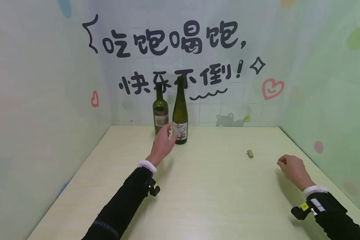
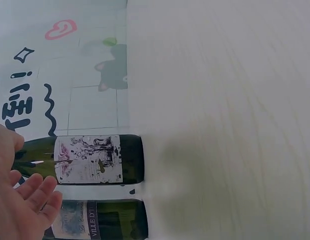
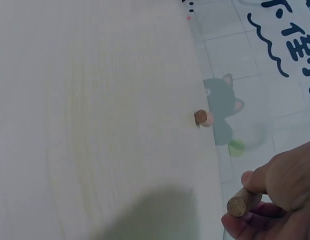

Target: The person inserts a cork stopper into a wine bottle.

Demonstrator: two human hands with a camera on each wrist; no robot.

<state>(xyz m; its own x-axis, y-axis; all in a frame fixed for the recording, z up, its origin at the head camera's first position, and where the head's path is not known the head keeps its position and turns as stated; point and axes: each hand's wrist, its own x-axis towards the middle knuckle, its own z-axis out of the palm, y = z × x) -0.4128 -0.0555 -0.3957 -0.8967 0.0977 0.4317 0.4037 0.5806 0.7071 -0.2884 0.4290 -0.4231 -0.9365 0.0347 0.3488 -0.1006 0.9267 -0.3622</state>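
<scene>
The back wall [image 1: 198, 50] at twelve o'clock is the largest thing in sight, pale tiling printed with big black handwritten Chinese characters reading 吃饱喝饱, over a second line 快乐不倒!, with a wavy stroke, a star outline, pink hearts and a dark cartoon cat [image 1: 228, 120] near its foot. Below it spreads the pale wood-grain desk [image 1: 216, 193]. At about eleven o'clock on the desk stand two green glass bottles, close side by side near the wall: the taller bottle [image 1: 180, 111] on the right carries a white label with a black and pink sketch drawing, its small print too fine to read; the shorter bottle [image 1: 160, 111] to its left has a greyish pictorial label, and the left wrist view shows white lettering beginning "VILLE D" on a dark band. The left hand [image 1: 163, 145] reaches to the foot of these bottles, its fingers [image 2: 37, 192] straight and spread, holding nothing, their tips at or just short of the glass; contact cannot be told. At four o'clock the right hand [image 1: 292, 168] rests near the desk's right edge, its fingers curled round a cork [image 3: 240, 202], pinched with one end sticking out. A second cork [image 1: 250, 153] lies alone on the desk at about two o'clock, well apart from both hands.
</scene>
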